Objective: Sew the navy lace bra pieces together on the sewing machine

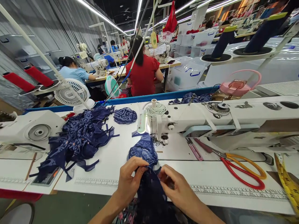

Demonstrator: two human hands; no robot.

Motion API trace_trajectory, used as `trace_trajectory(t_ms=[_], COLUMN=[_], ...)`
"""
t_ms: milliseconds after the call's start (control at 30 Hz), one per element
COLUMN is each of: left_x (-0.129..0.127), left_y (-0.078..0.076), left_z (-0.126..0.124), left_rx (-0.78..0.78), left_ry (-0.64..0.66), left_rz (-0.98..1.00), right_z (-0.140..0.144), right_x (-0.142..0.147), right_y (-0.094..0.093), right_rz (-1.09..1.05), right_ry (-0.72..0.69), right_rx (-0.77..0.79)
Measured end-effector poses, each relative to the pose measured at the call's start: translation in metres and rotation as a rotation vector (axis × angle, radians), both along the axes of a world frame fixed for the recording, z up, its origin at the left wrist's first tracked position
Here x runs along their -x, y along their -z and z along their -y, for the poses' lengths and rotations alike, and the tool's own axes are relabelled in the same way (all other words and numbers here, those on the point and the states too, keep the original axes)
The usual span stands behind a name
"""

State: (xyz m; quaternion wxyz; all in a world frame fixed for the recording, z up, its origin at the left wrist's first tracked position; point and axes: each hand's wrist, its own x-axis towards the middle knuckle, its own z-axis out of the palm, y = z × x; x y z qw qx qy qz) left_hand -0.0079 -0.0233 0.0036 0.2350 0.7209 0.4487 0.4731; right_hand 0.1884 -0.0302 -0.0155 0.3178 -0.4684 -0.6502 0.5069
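A navy lace bra piece (143, 151) lies on the white sewing table (100, 172), its far end by the needle area of a sewing machine (161, 133). My left hand (132, 174) pinches the near edge of this piece between thumb and fingers. On its other side, my right hand (174, 182) has its fingers curled together at the navy fabric's edge; what lies between them is hidden. Dark navy fabric (151, 193) hangs from the hands over the table's front edge.
At left lies a heap of navy lace pieces (81, 133), with a round lace cup (125, 115) beside it. Scissors (245, 169), a pink-handled tool (194, 149) and a tape measure (287, 183) lie at right. A white fan (71, 92) stands behind. People sit sewing ahead.
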Motion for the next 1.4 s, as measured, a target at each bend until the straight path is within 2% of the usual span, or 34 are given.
trace_trajectory(t_ms=[167, 267, 367, 500, 667, 1033, 1400], left_x=[-0.001, 0.004, 0.011, 0.016, 0.012, 0.007, 0.004], left_y=[0.002, -0.007, -0.016, -0.019, -0.018, -0.017, -0.016], left_z=[0.001, 0.001, 0.002, 0.006, 0.008, 0.006, 0.004], left_rx=[-0.062, -0.066, -0.052, -0.047, -0.006, 0.020, 0.027], left_ry=[0.005, -0.003, -0.003, 0.049, 0.068, 0.029, 0.025], left_rz=[-0.035, -0.046, -0.085, -0.125, -0.138, -0.081, -0.082], right_z=[-0.002, -0.005, -0.010, -0.016, -0.019, -0.016, -0.018], right_x=[0.022, 0.024, 0.018, 0.013, 0.014, 0.016, 0.015], right_y=[0.004, 0.001, -0.005, -0.016, -0.021, -0.024, -0.016], right_rz=[-0.163, -0.233, -0.212, -0.111, -0.112, -0.156, -0.195], right_ry=[0.014, 0.042, 0.011, -0.010, -0.006, 0.023, 0.030], right_rx=[0.044, 0.077, 0.079, -0.057, -0.239, -0.211, -0.201])
